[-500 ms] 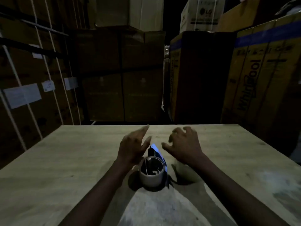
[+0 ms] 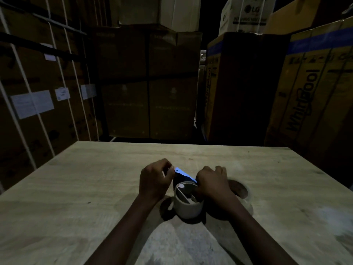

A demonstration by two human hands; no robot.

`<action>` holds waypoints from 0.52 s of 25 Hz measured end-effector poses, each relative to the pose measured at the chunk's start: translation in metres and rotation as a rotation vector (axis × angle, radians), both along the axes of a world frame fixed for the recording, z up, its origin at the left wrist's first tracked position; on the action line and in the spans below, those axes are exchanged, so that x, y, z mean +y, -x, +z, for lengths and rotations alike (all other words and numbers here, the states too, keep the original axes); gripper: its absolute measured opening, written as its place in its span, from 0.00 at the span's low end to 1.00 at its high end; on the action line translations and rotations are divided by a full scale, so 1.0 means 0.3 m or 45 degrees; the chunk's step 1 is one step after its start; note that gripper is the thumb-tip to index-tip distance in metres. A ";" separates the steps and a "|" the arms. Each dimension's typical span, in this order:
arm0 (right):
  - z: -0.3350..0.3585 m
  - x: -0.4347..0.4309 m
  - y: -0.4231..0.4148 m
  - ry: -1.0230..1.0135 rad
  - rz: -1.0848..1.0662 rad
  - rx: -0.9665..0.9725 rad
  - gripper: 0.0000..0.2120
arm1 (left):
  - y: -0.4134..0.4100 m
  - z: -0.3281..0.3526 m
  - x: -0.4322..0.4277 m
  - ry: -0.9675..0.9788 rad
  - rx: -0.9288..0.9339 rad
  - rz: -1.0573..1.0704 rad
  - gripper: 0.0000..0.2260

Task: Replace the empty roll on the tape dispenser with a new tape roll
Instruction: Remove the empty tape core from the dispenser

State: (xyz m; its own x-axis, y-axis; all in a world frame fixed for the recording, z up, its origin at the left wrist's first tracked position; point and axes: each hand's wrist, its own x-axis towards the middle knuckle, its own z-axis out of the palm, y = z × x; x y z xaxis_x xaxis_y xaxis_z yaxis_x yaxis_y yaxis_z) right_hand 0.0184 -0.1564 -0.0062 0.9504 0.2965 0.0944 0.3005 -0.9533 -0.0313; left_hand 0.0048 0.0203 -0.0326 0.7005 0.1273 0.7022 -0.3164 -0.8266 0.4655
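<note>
A blue tape dispenser (image 2: 183,174) stands on the wooden table (image 2: 95,188), with a pale empty roll core (image 2: 188,208) on its wheel, facing me. My left hand (image 2: 155,178) pinches the dispenser's blue front end. My right hand (image 2: 212,183) grips the right side of the dispenser at the core's rim. A clear new tape roll (image 2: 241,192) lies flat on the table just right of my right hand, partly hidden by my wrist.
Tall cardboard appliance boxes (image 2: 313,88) stand close behind the table's far edge and on the right. Strapped boxes with white labels (image 2: 32,104) line the left side. The scene is dim. A pale worn patch (image 2: 179,243) marks the table near me.
Both hands were open and hovering above the dispenser. Now they have closed on it, the left on its front end and the right on its right side.
</note>
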 end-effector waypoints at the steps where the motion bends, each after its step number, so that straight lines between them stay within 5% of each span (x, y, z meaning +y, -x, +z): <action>1: -0.001 -0.001 -0.011 -0.044 0.017 -0.035 0.16 | -0.003 0.011 0.003 -0.005 0.009 0.001 0.13; 8: 0.003 -0.020 -0.011 -0.243 0.336 -0.481 0.10 | -0.012 0.023 0.015 0.319 0.449 -0.420 0.07; 13: 0.003 -0.020 -0.010 -0.315 0.442 -0.618 0.08 | -0.005 0.054 0.020 0.276 0.789 -0.581 0.08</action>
